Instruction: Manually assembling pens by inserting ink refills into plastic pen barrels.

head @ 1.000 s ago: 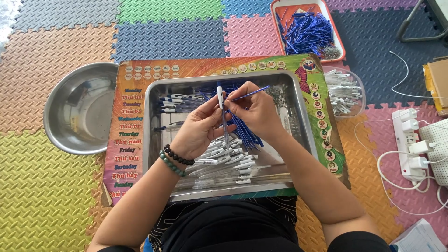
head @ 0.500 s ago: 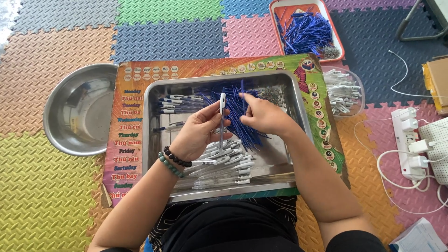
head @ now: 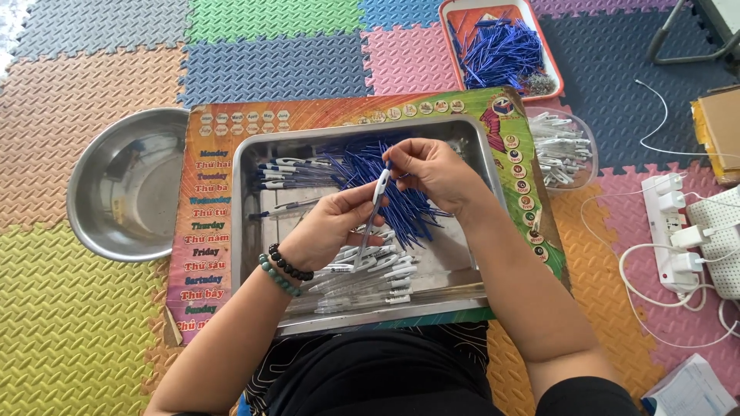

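Observation:
My left hand holds a white pen barrel upright over the steel tray. My right hand pinches the blue top end of that same pen, fingers closed on it. Under both hands lies a heap of blue pen refills. A pile of white pen barrels fills the tray's near side, and several assembled pens lie at its far left. Bead bracelets ring my left wrist.
The tray sits on a colourful printed board over foam floor mats. An empty steel bowl is at the left. A red tray of blue refills and a clear tub of white pen parts lie beyond. A power strip with plugs is right.
My right hand, which held a blue refill raised over the tray, has come down to the top of the white barrel in my left hand. The barrel has tilted slightly.

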